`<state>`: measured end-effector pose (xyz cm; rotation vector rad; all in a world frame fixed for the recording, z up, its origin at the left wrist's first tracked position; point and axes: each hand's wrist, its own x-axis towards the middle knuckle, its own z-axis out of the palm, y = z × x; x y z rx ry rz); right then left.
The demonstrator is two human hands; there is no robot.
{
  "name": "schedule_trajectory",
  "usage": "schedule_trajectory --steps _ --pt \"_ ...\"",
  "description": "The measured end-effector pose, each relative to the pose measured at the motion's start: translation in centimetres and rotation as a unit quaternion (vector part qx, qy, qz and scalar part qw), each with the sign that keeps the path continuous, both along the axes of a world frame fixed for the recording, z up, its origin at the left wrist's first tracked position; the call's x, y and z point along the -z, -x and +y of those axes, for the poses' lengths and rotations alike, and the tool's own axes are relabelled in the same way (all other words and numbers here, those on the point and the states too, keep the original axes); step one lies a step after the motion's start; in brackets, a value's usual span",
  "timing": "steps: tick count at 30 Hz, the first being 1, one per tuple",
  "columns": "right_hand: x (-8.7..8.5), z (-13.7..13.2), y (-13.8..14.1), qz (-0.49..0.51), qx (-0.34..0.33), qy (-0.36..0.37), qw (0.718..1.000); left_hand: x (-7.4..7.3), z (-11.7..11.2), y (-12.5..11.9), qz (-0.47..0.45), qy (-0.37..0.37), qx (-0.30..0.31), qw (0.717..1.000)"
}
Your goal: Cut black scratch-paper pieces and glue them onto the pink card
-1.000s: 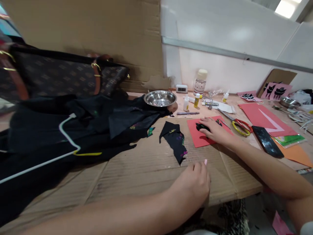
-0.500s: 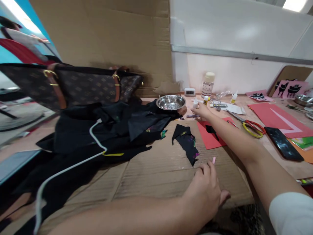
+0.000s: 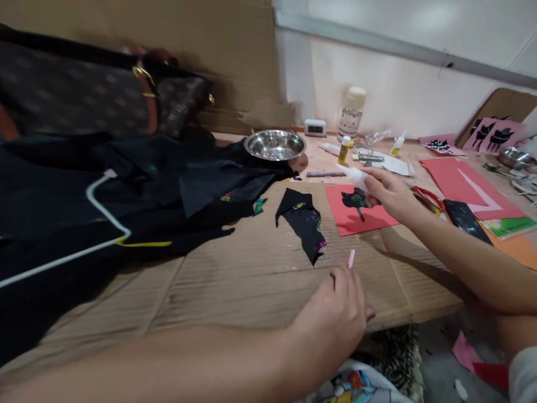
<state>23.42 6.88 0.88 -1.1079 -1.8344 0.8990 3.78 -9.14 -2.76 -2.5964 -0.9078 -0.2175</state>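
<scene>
In my right hand (image 3: pixel 384 193) is a small white glue bottle (image 3: pixel 356 177), tilted with its nozzle toward the upper left. It hangs above a red paper sheet (image 3: pixel 342 224) that carries a black cut-out shape (image 3: pixel 354 199). My left hand (image 3: pixel 335 308) is closed near the front edge of the cardboard (image 3: pixel 251 285), and a narrow pink paper strip (image 3: pixel 351 258) sticks up from its fingertips. Just beyond that hand lies a jagged black fabric scrap (image 3: pixel 302 224) with coloured glitter patches.
A heap of black cloth (image 3: pixel 138 207) with a white cable (image 3: pixel 100 207) covers the left side. Behind are a metal bowl (image 3: pixel 275 146), a glue stick (image 3: pixel 344 150) and a bottle (image 3: pixel 351 115). Scissors (image 3: pixel 428 200), a phone (image 3: pixel 465 221) and red paper (image 3: pixel 457 182) lie right.
My right hand has lifted the glue bottle from the back of the table and brought it nearer, over the red sheet. The left hand still has the pink strip. The view has shifted.
</scene>
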Motion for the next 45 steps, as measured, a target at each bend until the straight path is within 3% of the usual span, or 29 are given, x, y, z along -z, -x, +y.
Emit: schedule_trajectory --steps 3,7,16,25,32,40,45 --pt "1.0 -2.8 -2.0 0.088 0.025 0.064 0.994 0.0 0.0 0.1 -0.015 -0.008 0.008 1.0" --pt "2.5 -4.3 -2.7 0.154 0.053 0.108 0.981 0.3 -0.5 0.4 -0.036 -0.024 0.01 0.999" --pt "1.4 -6.3 -1.1 0.047 0.004 0.068 0.997 0.3 -0.9 0.5 -0.043 0.011 0.016 0.999" --pt "2.8 -6.0 -0.8 0.043 -0.044 0.099 0.993 -0.4 -0.5 0.5 -0.035 0.037 0.017 0.999" --pt "2.5 -6.3 -0.5 0.048 -0.019 0.077 0.996 -0.3 -0.2 0.1 -0.053 0.058 0.034 0.996" --pt "1.0 -6.4 -0.3 0.008 -0.041 0.04 0.998 -0.2 -0.2 0.3 -0.059 0.047 0.044 0.996" --pt "1.3 -6.9 -0.3 -0.005 -0.038 0.039 0.999 -0.6 -0.1 0.2 -0.052 0.05 0.041 0.997"
